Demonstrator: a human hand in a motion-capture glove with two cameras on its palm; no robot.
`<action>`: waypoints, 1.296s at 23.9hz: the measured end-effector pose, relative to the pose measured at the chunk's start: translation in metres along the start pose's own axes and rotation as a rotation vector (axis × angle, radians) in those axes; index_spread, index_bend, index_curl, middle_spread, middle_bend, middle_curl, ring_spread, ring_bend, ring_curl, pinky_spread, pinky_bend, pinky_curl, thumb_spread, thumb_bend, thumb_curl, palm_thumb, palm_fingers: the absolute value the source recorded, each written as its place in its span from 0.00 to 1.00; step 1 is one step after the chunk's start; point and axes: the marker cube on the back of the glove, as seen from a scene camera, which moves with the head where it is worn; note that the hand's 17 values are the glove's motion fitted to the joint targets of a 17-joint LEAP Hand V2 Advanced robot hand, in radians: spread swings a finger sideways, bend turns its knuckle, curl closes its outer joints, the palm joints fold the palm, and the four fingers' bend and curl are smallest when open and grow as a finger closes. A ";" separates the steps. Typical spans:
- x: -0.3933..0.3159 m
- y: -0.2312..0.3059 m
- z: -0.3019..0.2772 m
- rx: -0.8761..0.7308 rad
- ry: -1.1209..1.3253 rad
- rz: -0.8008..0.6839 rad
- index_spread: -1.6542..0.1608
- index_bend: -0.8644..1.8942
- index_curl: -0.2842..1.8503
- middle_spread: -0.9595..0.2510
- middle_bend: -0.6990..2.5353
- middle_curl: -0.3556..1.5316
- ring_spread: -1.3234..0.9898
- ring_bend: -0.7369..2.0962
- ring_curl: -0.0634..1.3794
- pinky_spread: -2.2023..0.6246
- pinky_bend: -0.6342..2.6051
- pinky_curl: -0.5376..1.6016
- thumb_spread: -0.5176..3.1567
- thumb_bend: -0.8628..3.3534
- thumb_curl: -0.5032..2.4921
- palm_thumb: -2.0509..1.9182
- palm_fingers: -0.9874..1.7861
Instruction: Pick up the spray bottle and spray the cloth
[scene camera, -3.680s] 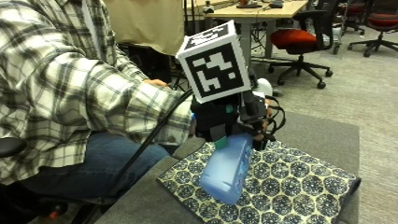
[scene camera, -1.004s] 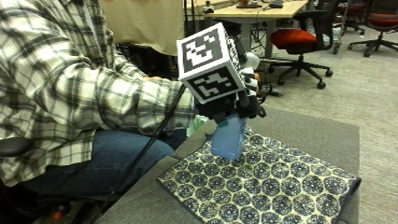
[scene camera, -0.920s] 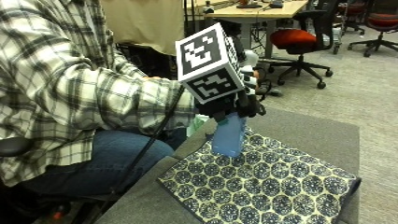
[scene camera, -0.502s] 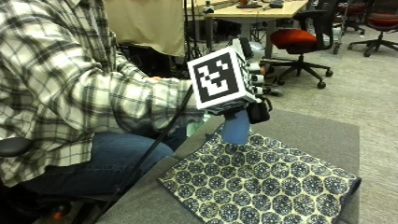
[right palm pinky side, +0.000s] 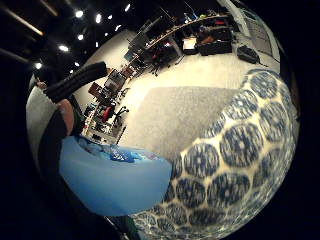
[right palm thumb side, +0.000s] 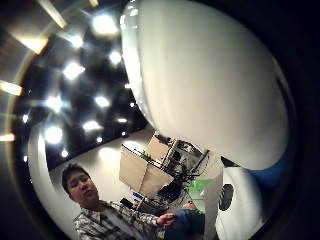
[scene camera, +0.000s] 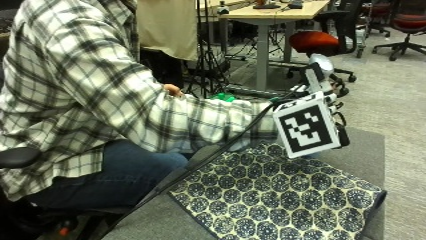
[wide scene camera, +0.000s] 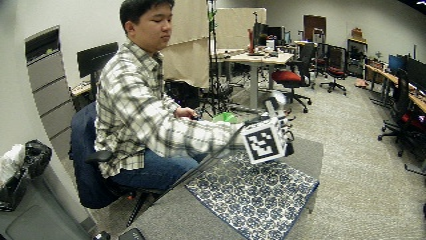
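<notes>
Grips bottle (scene camera: 322, 66) in gloved right hand (scene camera: 340, 135), fingers curled round the neck as far as shows; much of the hand hidden in the outside view. Holds it upright in the air, off the table (scene camera: 365, 150), over the far edge of the cloth (scene camera: 286, 200), white spray head on top, blue body below. In the little-finger palm view, shows the blue body close against the palm, with patterned cloth and grey table beneath and apart from it. In the thumb-side palm view, shows the white head filling much of the picture.

Judged from this: pick-up done, spraying not yet. No mist in the air, no wet patch to be made out on the cloth. Cannot tell whether a finger lies on the trigger, nor which way the nozzle points.

Left to do, likely: turn or tilt the nozzle toward the cloth, bring a finger onto the trigger, squeeze. Cloth lying flat and spread over the near part of the table, one corner hanging at the edge, so open to the spray wherever aimed.
</notes>
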 end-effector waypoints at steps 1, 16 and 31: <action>0.008 -0.007 0.005 0.004 -0.006 -0.002 0.75 0.40 0.44 0.69 0.40 0.48 0.49 0.46 0.38 0.73 0.33 0.43 0.17 0.20 0.44 0.80 0.81; 0.056 -0.038 0.053 -0.077 0.024 -0.108 0.75 0.39 0.44 0.70 0.39 0.48 0.49 0.46 0.38 0.73 0.33 0.43 0.18 0.20 0.44 0.79 0.81; 0.063 -0.041 0.052 -0.119 0.022 -0.060 0.75 0.38 0.43 0.68 0.39 0.48 0.47 0.45 0.38 0.72 0.33 0.43 0.20 0.20 0.44 0.79 0.81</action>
